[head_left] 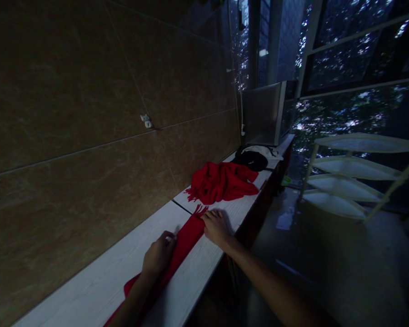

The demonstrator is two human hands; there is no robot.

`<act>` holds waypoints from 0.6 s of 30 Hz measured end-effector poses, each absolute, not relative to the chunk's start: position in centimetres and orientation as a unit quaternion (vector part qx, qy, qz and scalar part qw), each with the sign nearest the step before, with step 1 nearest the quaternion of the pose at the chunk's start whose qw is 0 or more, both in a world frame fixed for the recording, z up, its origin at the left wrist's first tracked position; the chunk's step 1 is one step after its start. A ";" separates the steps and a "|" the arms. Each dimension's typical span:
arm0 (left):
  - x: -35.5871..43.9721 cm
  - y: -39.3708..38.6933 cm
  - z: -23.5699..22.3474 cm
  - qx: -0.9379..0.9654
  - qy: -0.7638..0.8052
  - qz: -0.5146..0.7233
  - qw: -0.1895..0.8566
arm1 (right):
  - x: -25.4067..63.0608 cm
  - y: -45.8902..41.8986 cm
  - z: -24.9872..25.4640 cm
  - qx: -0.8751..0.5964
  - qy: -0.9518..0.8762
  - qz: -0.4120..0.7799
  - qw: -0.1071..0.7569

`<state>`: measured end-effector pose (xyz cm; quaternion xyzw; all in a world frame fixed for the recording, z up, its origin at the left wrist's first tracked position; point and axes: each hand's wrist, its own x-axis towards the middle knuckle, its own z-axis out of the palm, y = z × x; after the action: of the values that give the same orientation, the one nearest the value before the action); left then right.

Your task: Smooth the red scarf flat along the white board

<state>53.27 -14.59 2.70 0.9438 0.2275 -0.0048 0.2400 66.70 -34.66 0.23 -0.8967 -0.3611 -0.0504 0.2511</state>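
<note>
A red scarf (190, 236) with a fringed far end lies in a long, narrow strip along the white tabletop. At that fringed end, my right hand (215, 226) has its fingers closed on the scarf's right edge. My left hand (159, 255) is closer to me at the left edge, its fingers curled and pinched against the cloth. My left forearm hides part of the near end. Just beyond my right hand, a second red fringed cloth (221, 181) is heaped in loose folds.
A black cap (251, 160) and some white cloth (261, 150) lie behind the heap, before a silver boxy appliance (261, 113). A tiled wall (88, 190) borders the table's left. To the right, a tiered shelf rack (347, 181) stands on the floor near windows.
</note>
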 end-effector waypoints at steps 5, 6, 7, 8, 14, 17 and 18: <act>53.6 -15.1 2.9 0.954 0.231 -0.005 0.193 | 67.4 -34.6 0.4 -0.904 -0.355 -0.054 0.234; 53.7 -15.1 2.9 0.956 0.230 -0.006 0.183 | 67.6 -34.8 0.4 -0.904 -0.357 -0.055 0.231; 53.8 -15.2 2.9 0.958 0.229 -0.007 0.173 | 67.8 -34.9 0.3 -0.903 -0.358 -0.057 0.229; 53.8 -15.2 2.9 0.960 0.227 -0.009 0.165 | 67.9 -35.1 0.3 -0.903 -0.360 -0.059 0.228; 53.8 -13.9 4.6 0.955 0.203 -0.004 0.218 | 67.8 -35.1 0.1 -0.888 -0.394 -0.074 0.226; 52.8 -12.5 6.2 0.944 0.179 0.026 0.278 | 67.8 -34.7 0.3 -0.881 -0.412 -0.070 0.222; 52.2 -12.0 6.8 0.941 0.174 0.037 0.287 | 67.9 -34.6 0.4 -0.879 -0.417 -0.069 0.222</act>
<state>52.16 -12.02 6.76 0.9411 0.1740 0.0367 0.2874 67.88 -34.56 0.40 -0.8787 -0.4170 -0.0694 0.2216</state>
